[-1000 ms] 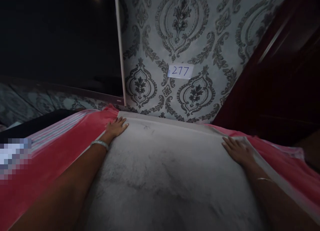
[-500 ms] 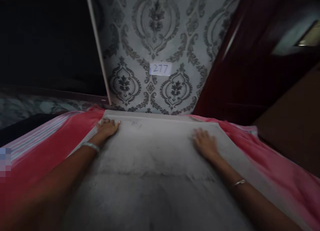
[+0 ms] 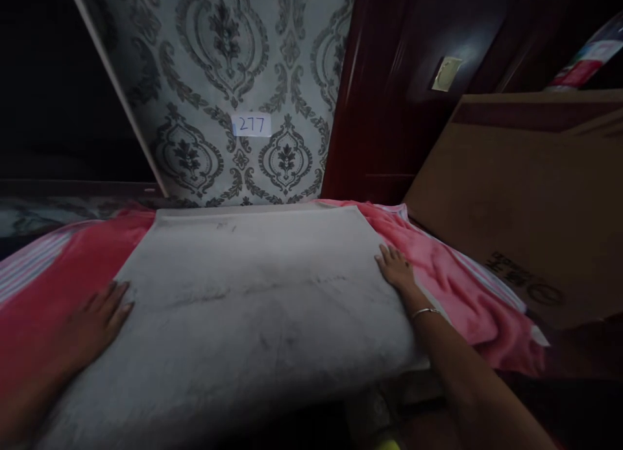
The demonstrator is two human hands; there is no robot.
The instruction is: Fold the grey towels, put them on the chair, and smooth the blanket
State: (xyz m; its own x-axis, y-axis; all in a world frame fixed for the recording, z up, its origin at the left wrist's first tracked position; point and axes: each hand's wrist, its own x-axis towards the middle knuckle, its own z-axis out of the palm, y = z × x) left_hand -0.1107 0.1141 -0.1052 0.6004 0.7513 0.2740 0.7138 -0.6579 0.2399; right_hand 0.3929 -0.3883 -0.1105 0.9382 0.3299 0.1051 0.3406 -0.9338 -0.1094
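A grey-white cloth (image 3: 272, 255) with a crease and faint dark smudges spreads in front of me, its front edge rounding downward. My left hand (image 3: 102, 317) rests near the cloth's left edge, fingers stretched out, slightly blurred. On the right edge, my right hand (image 3: 396, 268) lies with its fingers spread and pointing away from me; a thin bracelet (image 3: 426, 312) circles that wrist. Beneath the grey-white cloth, a pink cloth (image 3: 452, 287) with a striped border sticks out on both sides, rumpled on the right.
Behind stands a patterned wall (image 3: 287, 93) with a paper label (image 3: 252, 125) reading 277. A dark screen (image 3: 58, 86) is at the left. To the right are a cardboard box (image 3: 506, 197), a bottle (image 3: 586, 63) above it and a dark red door frame (image 3: 370, 99).
My view has turned right and back, bringing the box and bottle into sight. Both hands have moved from the far part of the cloth toward its side edges, nearer me.
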